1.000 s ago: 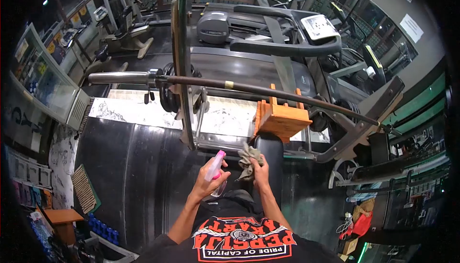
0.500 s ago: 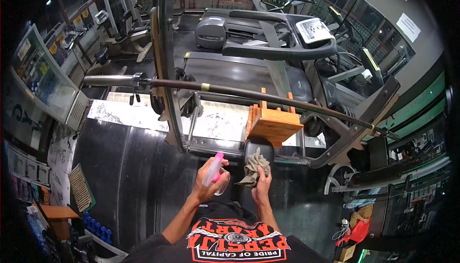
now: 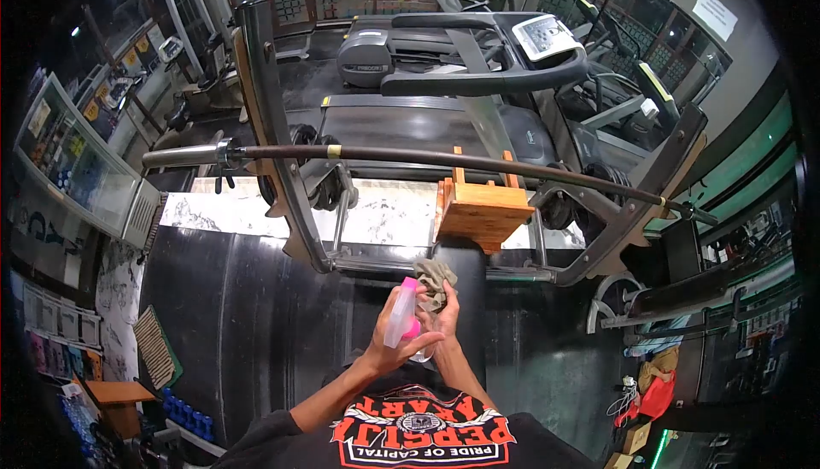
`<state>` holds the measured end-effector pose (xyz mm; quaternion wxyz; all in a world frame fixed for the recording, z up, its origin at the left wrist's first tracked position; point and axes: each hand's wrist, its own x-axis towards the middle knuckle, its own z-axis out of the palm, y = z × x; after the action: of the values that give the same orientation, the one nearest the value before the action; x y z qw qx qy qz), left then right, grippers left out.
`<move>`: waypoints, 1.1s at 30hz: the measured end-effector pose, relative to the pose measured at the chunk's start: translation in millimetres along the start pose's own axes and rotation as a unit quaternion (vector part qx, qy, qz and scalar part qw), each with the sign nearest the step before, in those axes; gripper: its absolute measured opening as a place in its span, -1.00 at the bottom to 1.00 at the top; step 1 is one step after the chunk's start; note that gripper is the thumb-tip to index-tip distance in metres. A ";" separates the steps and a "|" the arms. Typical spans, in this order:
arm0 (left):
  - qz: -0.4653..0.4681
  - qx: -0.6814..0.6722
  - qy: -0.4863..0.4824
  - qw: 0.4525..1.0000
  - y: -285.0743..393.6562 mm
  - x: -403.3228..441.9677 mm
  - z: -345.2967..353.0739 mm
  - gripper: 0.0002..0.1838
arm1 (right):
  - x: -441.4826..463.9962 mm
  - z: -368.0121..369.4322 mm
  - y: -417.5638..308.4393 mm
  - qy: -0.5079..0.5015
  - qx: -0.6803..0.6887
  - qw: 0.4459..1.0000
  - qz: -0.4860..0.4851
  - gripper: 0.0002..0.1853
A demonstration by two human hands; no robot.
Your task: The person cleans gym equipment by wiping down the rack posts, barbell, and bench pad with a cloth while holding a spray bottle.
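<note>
My left hand (image 3: 386,332) is wrapped round a spray bottle (image 3: 400,313) with a pink and whitish top; its clear lower part shows only in part below the fingers. A crumpled grey-beige cloth (image 3: 436,283) is gripped by my right hand (image 3: 446,311). Both hands are close together in front of my chest, the bottle right beside the cloth. Beneath and beyond them stretches a black padded bench (image 3: 465,285).
A barbell (image 3: 478,163) lies across the rack uprights (image 3: 269,119) ahead. Under it stands a wooden box-like piece (image 3: 487,208) at the bench's far end. Treadmills (image 3: 427,127) are behind. A glass-door fridge (image 3: 81,157) is at left, blue dumbbells (image 3: 188,416) lower left.
My hands have come together, the spray bottle moving right toward the cloth. The cloth has shifted slightly left and away from me. The camera view has turned a little.
</note>
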<state>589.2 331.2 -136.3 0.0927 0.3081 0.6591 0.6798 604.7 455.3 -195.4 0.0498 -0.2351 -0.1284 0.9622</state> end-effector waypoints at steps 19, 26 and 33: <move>-0.081 -0.025 -0.007 0.996 -17.7 25.4 -59.1 -0.82 | -20.2 -49.0 -15.6 0.152 -0.060 0.951 -0.261 -0.61; -0.021 0.053 0.023 0.998 -26.1 47.0 -59.0 -0.79 | -27.3 -61.8 -53.5 0.212 -0.068 0.919 -0.326 -0.63; -0.055 0.103 0.026 0.993 -24.5 89.7 -26.4 -0.78 | -4.5 -46.8 -108.3 0.198 -0.101 0.897 -0.383 -0.62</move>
<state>496.9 359.6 -131.5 0.0799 0.2616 0.7437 0.6100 634.3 569.3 -204.2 0.4150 -0.3568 -0.2925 0.7842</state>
